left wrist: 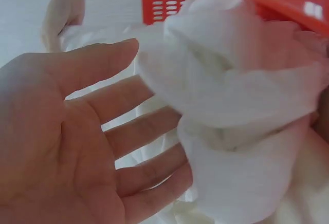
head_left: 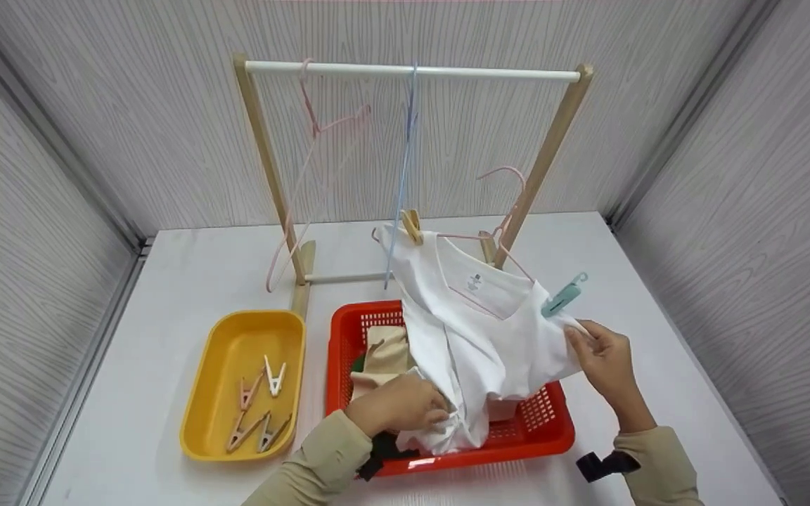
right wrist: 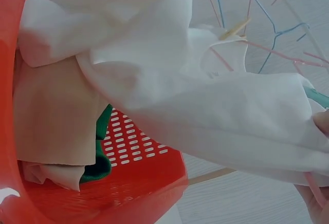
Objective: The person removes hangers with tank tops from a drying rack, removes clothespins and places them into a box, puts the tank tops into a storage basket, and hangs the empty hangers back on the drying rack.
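Observation:
A white T-shirt (head_left: pixel 510 351) sits on a pink hanger (head_left: pixel 517 205), its lower part drooping over the red basket (head_left: pixel 489 460). A wooden clothespin (head_left: pixel 412 226) grips one shoulder, and a teal clip (head_left: pixel 561 300) sits on the other. My right hand (head_left: pixel 605 355) pinches the shirt's sleeve below the teal clip, thumb on top. At the shirt's lower part is my left hand (head_left: pixel 405 402). In the left wrist view, the left hand's fingers (left wrist: pixel 139 131) are spread and fairly straight, their tips against the white cloth.
Beige cloth (right wrist: pixel 56 111) and green cloth (right wrist: pixel 97 162) lie in the basket. The yellow tray (head_left: pixel 219 358) at left holds several clothespins (head_left: pixel 275 379). Behind stands a rack with a white rod (head_left: pixel 489 72), bearing a pink hanger (head_left: pixel 292 197) and a blue hanger (head_left: pixel 403 176).

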`<state>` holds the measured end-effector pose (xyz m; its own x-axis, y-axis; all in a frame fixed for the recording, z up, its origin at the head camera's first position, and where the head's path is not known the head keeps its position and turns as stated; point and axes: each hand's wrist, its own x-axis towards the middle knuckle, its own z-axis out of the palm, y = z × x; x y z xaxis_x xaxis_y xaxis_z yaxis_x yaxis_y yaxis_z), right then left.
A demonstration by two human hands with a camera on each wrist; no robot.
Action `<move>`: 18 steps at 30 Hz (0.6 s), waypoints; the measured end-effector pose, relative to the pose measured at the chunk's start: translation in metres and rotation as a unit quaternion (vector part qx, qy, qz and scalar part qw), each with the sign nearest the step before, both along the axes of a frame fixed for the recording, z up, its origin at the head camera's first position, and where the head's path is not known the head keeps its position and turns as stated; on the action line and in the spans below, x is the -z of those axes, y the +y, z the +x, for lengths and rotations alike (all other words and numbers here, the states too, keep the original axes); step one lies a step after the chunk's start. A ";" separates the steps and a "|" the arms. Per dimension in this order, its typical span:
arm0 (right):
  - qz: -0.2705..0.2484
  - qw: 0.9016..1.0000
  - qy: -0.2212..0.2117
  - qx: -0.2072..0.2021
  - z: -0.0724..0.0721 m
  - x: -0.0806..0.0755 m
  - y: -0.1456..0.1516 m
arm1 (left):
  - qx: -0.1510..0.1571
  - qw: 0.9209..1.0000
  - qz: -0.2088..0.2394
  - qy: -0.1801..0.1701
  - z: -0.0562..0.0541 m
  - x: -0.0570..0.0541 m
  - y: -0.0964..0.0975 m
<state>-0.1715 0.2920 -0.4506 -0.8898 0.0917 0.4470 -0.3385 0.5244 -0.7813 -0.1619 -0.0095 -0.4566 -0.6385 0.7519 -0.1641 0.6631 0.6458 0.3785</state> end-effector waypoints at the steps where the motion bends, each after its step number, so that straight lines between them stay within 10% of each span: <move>1: -0.002 1.000 0.000 -0.004 0.000 -0.001 0.000 | -0.013 1.000 0.018 -0.014 -0.002 -0.001 -0.001; 8: 0.008 0.999 0.016 -0.028 0.002 -0.003 0.004 | -0.098 0.983 0.155 0.007 -0.013 -0.013 -0.013; 18: -0.004 0.996 0.048 -0.080 0.003 -0.006 0.006 | -0.191 0.907 0.355 0.122 -0.035 -0.031 -0.044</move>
